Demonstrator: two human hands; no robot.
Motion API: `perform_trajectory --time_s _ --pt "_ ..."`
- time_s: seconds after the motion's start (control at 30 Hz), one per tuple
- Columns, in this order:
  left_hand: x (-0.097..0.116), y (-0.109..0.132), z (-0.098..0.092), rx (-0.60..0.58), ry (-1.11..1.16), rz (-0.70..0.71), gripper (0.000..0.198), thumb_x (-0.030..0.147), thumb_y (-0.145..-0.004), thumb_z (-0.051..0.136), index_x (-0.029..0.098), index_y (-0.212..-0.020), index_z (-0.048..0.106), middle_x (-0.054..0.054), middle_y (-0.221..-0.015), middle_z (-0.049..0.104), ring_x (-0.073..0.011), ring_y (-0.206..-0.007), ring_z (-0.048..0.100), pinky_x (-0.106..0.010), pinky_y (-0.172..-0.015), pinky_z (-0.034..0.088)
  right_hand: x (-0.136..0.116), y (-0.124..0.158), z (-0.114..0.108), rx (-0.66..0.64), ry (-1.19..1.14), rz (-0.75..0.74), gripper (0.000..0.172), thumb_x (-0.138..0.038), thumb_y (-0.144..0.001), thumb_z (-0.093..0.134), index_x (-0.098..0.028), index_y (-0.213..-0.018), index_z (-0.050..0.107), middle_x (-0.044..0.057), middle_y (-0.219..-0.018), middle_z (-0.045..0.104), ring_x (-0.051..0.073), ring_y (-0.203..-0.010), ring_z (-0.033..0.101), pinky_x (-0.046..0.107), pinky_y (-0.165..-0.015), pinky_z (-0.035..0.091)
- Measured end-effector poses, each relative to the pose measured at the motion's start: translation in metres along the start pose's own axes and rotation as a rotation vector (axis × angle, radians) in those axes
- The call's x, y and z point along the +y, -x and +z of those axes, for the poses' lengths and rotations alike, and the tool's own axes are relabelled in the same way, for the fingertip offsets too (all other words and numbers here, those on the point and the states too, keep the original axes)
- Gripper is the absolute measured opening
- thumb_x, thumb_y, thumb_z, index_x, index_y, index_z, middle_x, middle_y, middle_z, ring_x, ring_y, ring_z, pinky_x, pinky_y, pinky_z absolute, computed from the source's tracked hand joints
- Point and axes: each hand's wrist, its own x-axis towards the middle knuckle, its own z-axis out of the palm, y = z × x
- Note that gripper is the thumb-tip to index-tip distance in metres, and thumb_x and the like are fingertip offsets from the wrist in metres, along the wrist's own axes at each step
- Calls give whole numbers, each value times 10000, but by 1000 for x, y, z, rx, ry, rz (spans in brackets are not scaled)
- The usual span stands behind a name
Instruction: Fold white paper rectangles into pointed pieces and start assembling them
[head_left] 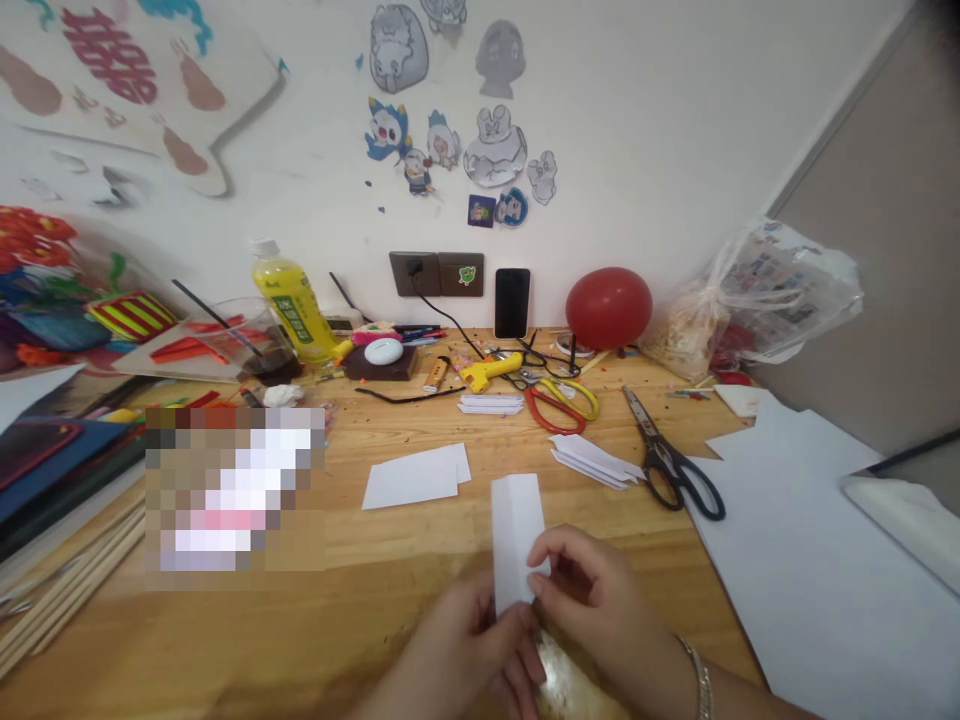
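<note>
A: Near edge of worktop (pixel 375 620): a folded paper strip (pixel 516 530) is being pinched at its lower end by the left hand (pixel 457 645) and the right hand (pixel 592 600). Both grips are being closed on it.

B: Risk being judged?

A: Only one end is being held, so skew or slip is being risked. A crooked crease could be caused by uneven finger pressure.

B: Farther out?

A: A folded sheet (pixel 416 478) and a stack of folded pieces (pixel 596 462) are being left just beyond, and could be scattered by a wrist. Black scissors (pixel 675 468) are being left near the right hand, so a nick is possible. By the wall, a red balloon (pixel 607 305) is being exposed to red-handled scissors (pixel 559 402).
</note>
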Motion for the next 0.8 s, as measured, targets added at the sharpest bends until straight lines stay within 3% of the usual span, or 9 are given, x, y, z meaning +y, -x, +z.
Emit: perform_trajectory --time_s 0.6,0.8 --pt "1 2 2 30 -26 -38 598 743 -536 580 195 -705 412 70 -402 557 -66 -318 504 -161 -339 368 -1 -1 2 -6 -115 76 96 -209 -709 530 -191 -786 584 -48 -582 448 129 -553 435 231 -531 352" --pt "-6 -1 -3 35 -22 -33 626 776 -495 573 200 -686 419 48 -375 563 -79 -300 483 -174 -337 363 2 -7 -6 1 -257 96 223 -277 -755 577 -202 -960 531 -61 -573 485 139 -562 506 249 -567 400"
